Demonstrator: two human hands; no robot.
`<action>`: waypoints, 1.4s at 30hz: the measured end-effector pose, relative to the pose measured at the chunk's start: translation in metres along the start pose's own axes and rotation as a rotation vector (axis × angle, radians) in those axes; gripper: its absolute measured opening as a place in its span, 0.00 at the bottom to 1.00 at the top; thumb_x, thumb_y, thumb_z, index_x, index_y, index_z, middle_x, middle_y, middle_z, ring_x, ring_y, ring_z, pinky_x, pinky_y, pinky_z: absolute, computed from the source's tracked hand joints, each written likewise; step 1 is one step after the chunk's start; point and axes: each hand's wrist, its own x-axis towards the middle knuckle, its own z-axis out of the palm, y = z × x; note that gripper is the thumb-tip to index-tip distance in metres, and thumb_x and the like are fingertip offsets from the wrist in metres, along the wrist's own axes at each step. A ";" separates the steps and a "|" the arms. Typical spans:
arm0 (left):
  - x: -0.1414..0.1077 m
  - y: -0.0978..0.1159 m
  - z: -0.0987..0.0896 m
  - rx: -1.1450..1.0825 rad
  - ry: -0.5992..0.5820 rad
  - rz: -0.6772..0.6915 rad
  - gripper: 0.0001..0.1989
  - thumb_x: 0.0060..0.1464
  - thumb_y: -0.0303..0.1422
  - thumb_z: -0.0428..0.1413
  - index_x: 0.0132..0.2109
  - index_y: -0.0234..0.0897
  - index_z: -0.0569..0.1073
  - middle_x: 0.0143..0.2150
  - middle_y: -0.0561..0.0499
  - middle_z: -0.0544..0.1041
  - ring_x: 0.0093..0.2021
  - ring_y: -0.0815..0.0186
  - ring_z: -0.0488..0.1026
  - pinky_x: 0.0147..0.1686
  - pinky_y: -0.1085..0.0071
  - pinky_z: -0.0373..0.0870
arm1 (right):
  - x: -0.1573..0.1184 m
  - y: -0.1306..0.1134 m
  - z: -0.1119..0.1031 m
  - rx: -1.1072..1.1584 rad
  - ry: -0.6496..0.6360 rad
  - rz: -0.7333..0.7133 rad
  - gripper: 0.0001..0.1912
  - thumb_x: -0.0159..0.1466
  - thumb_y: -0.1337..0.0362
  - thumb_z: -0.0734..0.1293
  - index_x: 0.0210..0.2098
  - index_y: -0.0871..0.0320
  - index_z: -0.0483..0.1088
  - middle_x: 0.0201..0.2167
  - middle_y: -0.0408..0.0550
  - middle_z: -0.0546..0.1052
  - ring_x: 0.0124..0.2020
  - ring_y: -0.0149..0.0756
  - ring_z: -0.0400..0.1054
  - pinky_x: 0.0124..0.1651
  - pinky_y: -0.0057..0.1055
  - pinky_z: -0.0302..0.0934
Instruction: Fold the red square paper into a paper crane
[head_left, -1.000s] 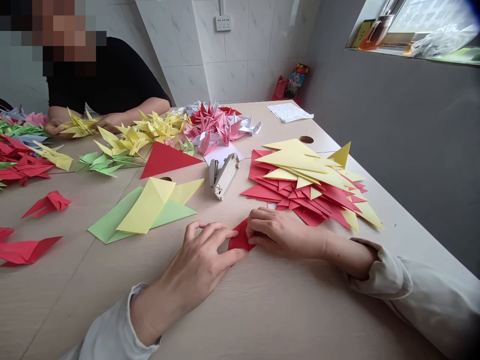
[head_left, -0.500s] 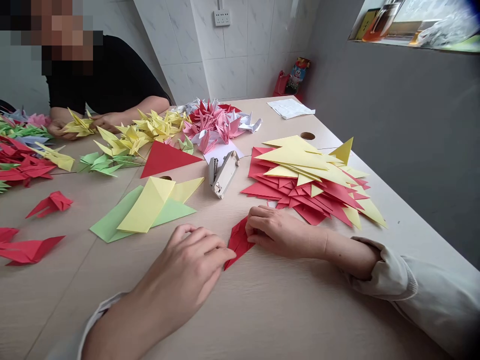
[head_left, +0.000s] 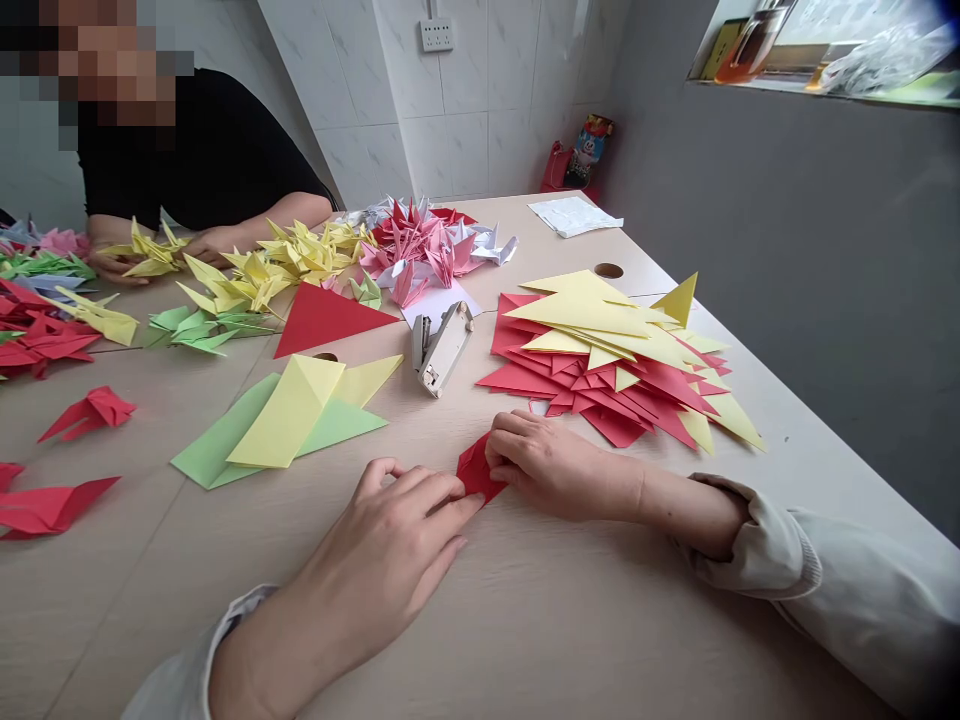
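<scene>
A small piece of red folded paper (head_left: 475, 470) lies flat on the table in front of me, partly covered by both hands. My right hand (head_left: 544, 462) grips its right side, fingers curled and closed on the paper. From the left, my left hand (head_left: 409, 535) reaches in, thumb and fingertips closed on its lower left edge. Just beyond my right hand rises a loose pile of red and yellow folded sheets (head_left: 600, 340). Yellow folded paper (head_left: 289, 415) rests on a green sheet (head_left: 202, 450) left of centre.
A stapler (head_left: 442, 350) lies mid-table beside a red paper triangle (head_left: 326, 320). Yellow paper cranes (head_left: 300, 255) and pink ones (head_left: 424, 245) are heaped at the back; red ones (head_left: 90, 412) lie left. Across the table a person in black (head_left: 217, 150) has hands among yellow cranes.
My left hand has moved slightly right and now covers the red paper's lower point. My right hand keeps its grip. The whole view has shifted a little.
</scene>
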 end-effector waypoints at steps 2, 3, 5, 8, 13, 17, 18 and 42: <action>-0.001 0.000 -0.002 -0.014 -0.003 -0.003 0.14 0.60 0.26 0.49 0.50 0.46 0.72 0.46 0.55 0.76 0.45 0.65 0.72 0.46 0.61 0.51 | 0.000 -0.001 0.002 -0.051 -0.001 -0.015 0.06 0.65 0.73 0.59 0.33 0.62 0.66 0.34 0.50 0.69 0.34 0.35 0.61 0.37 0.31 0.55; -0.002 0.001 -0.003 -0.014 -0.005 -0.003 0.15 0.60 0.25 0.49 0.48 0.46 0.73 0.46 0.55 0.76 0.45 0.65 0.72 0.46 0.60 0.51 | -0.001 -0.002 0.003 -0.067 -0.003 -0.016 0.06 0.64 0.73 0.59 0.33 0.62 0.66 0.34 0.51 0.69 0.33 0.35 0.60 0.36 0.31 0.55; -0.003 0.002 -0.004 -0.007 -0.005 -0.001 0.15 0.58 0.23 0.50 0.47 0.45 0.73 0.46 0.55 0.77 0.44 0.65 0.72 0.46 0.60 0.50 | -0.001 -0.004 0.003 -0.086 -0.002 -0.017 0.06 0.64 0.74 0.59 0.33 0.62 0.65 0.34 0.51 0.69 0.32 0.34 0.59 0.36 0.31 0.54; -0.004 0.004 -0.004 0.000 0.000 0.007 0.15 0.58 0.23 0.49 0.47 0.44 0.73 0.45 0.54 0.77 0.44 0.64 0.72 0.46 0.60 0.50 | -0.002 -0.006 0.003 -0.102 0.001 -0.015 0.07 0.62 0.77 0.58 0.32 0.62 0.65 0.34 0.51 0.68 0.32 0.34 0.58 0.36 0.31 0.54; -0.001 0.006 0.000 0.038 0.012 0.013 0.15 0.60 0.24 0.47 0.50 0.43 0.71 0.45 0.51 0.76 0.43 0.63 0.71 0.46 0.58 0.50 | -0.002 -0.007 0.004 -0.119 0.012 -0.018 0.08 0.61 0.77 0.58 0.32 0.62 0.65 0.32 0.50 0.67 0.31 0.34 0.57 0.38 0.32 0.55; 0.002 0.010 0.005 0.100 0.010 0.011 0.19 0.60 0.27 0.48 0.57 0.45 0.66 0.45 0.50 0.74 0.45 0.61 0.69 0.46 0.57 0.51 | 0.000 -0.006 0.007 -0.044 0.046 0.022 0.06 0.63 0.74 0.59 0.31 0.62 0.65 0.32 0.51 0.68 0.32 0.35 0.58 0.38 0.31 0.56; 0.002 0.011 0.005 0.105 0.003 0.003 0.19 0.60 0.28 0.48 0.57 0.45 0.67 0.45 0.50 0.74 0.46 0.60 0.69 0.46 0.56 0.51 | 0.000 -0.006 0.007 -0.010 0.052 0.042 0.06 0.63 0.74 0.59 0.31 0.62 0.64 0.32 0.50 0.68 0.32 0.34 0.59 0.38 0.30 0.56; 0.002 -0.007 0.003 -0.119 -0.051 -0.016 0.24 0.60 0.28 0.51 0.61 0.52 0.62 0.48 0.54 0.71 0.50 0.61 0.65 0.49 0.59 0.51 | -0.008 0.025 -0.012 0.387 0.042 -0.066 0.07 0.63 0.72 0.64 0.35 0.59 0.74 0.39 0.47 0.69 0.38 0.29 0.67 0.43 0.25 0.62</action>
